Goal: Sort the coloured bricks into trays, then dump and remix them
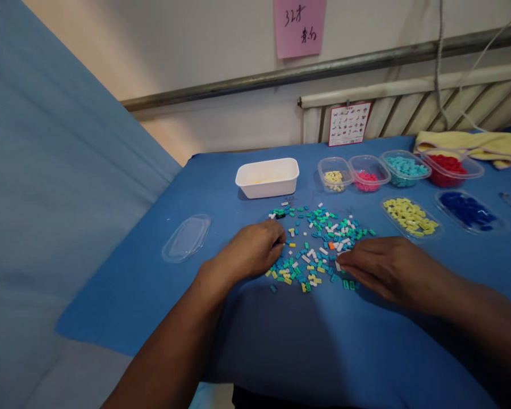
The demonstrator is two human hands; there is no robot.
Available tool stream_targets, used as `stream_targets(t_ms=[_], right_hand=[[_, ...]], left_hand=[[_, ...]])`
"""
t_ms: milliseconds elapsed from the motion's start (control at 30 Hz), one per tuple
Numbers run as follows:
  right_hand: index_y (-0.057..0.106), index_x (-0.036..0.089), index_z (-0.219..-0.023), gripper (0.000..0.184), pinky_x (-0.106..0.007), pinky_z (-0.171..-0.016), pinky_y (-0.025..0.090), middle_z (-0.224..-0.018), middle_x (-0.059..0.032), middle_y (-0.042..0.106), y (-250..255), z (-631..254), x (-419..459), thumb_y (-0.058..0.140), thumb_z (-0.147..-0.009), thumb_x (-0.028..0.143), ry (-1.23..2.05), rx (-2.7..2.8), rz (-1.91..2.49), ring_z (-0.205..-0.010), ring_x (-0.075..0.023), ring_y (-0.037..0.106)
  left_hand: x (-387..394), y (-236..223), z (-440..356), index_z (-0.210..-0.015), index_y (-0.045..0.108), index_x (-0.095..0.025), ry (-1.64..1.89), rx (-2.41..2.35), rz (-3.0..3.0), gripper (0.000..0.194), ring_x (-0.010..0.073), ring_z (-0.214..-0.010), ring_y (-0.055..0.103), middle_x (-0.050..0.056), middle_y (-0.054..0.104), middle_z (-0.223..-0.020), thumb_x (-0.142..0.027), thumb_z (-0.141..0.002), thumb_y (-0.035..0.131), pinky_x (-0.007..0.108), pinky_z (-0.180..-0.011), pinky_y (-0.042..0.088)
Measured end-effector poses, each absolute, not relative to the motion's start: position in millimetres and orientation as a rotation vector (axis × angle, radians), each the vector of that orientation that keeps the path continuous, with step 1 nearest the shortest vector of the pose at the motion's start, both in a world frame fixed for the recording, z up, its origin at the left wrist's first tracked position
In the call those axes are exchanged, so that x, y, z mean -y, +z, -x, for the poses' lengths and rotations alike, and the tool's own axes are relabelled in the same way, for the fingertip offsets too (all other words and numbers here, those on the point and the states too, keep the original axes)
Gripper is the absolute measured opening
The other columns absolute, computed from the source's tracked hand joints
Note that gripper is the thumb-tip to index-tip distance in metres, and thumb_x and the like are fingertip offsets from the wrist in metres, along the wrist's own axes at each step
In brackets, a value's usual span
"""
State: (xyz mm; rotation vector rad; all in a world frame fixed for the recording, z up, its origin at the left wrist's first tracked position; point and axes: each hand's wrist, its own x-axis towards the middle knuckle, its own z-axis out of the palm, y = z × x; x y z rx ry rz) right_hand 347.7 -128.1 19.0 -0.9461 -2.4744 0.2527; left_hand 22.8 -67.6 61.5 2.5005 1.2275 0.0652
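A loose spread of small toy building bricks (pixel 310 254) in teal, green, white and yellow lies on the blue cloth between my hands. At its left edge is my left hand (pixel 258 247), its fingers curled inward and down at the bricks; whatever they hold, if anything, is hidden. My right hand (pixel 383 267) reaches in from the right with fingers pressed together. A small white brick (pixel 338 266) shows at its fingertips and appears pinched there. One orange brick (pixel 331 246) stands out between the hands, close to the right fingertips.
Behind the bricks stands a white tub (pixel 267 190). Clear containers of yellow (pixel 335 187), pink (pixel 369 187), teal (pixel 404 183) and red (pixel 447 179) pieces line the back right. Nearer are trays of yellow (pixel 411 233) and dark blue pieces (pixel 468 228). A clear lid (pixel 187 238) lies left.
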Motion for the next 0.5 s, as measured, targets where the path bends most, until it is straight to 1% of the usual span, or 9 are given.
stream_targets(t_ms=[100,167,233,333,400,500], right_hand=[[0.079,0.022,-0.111,0.025,-0.028,-0.073,0.053,-0.085,-0.0047,0.076,21.9,-347.4,125.9,0.055,-0.116,0.03,0.279,2.525,0.858,-0.075,-0.0171,0.071],[0.079,0.022,-0.111,0.025,-0.028,-0.072,0.052,-0.085,-0.0044,0.076,23.1,-347.0,125.0,0.056,-0.116,0.03,0.285,2.522,0.842,-0.074,-0.0169,0.071],[0.079,0.023,-0.111,0.024,-0.028,-0.072,0.051,-0.085,-0.0043,0.076,23.2,-346.1,124.9,0.056,-0.116,0.03,0.288,2.511,0.835,-0.074,-0.017,0.071],[0.079,0.024,-0.111,0.021,-0.029,-0.072,0.052,-0.087,-0.0044,0.078,22.1,-344.4,125.3,0.058,-0.115,0.028,0.296,2.5,0.825,-0.074,-0.0173,0.072],[0.079,0.024,-0.111,0.021,-0.029,-0.072,0.052,-0.087,-0.0044,0.078,20.8,-343.8,125.1,0.059,-0.114,0.027,0.299,2.506,0.821,-0.074,-0.0172,0.072],[0.079,0.024,-0.111,0.022,-0.028,-0.07,0.051,-0.088,-0.0044,0.079,18.0,-344.0,124.1,0.058,-0.114,0.027,0.288,2.529,0.837,-0.074,-0.0169,0.071]], left_hand=[[69.5,61.2,-25.3,-0.097,0.067,-0.02,0.003,-1.24,-2.557,0.013,0.0204,-0.084,0.065,0.006,0.073,-0.1,-0.018,-0.101,0.055,0.033,-0.074,0.046],[66.9,60.1,-25.8,-0.099,0.069,-0.02,0.005,-1.265,-2.564,0.015,0.0207,-0.084,0.066,0.006,0.074,-0.101,-0.016,-0.1,0.055,0.033,-0.074,0.046],[60.4,57.7,-27.9,-0.108,0.073,-0.02,0.072,-1.299,-2.572,0.02,0.0216,-0.089,0.068,0.006,0.075,-0.105,-0.015,-0.1,0.055,0.033,-0.079,0.05],[46.9,53.6,-36.9,-0.119,0.077,-0.02,0.147,-1.301,-2.646,0.027,0.0239,-0.1,0.071,0.009,0.076,-0.113,-0.018,-0.104,0.055,0.035,-0.089,0.054],[40.0,52.4,-44.7,-0.117,0.079,-0.019,0.064,-1.273,-2.722,0.027,0.0254,-0.102,0.072,0.011,0.074,-0.114,-0.02,-0.105,0.055,0.036,-0.09,0.055],[37.6,54.3,-52.6,-0.113,0.079,-0.017,-0.114,-1.22,-2.797,0.025,0.026,-0.099,0.071,0.012,0.074,-0.113,-0.021,-0.105,0.056,0.036,-0.084,0.054]])
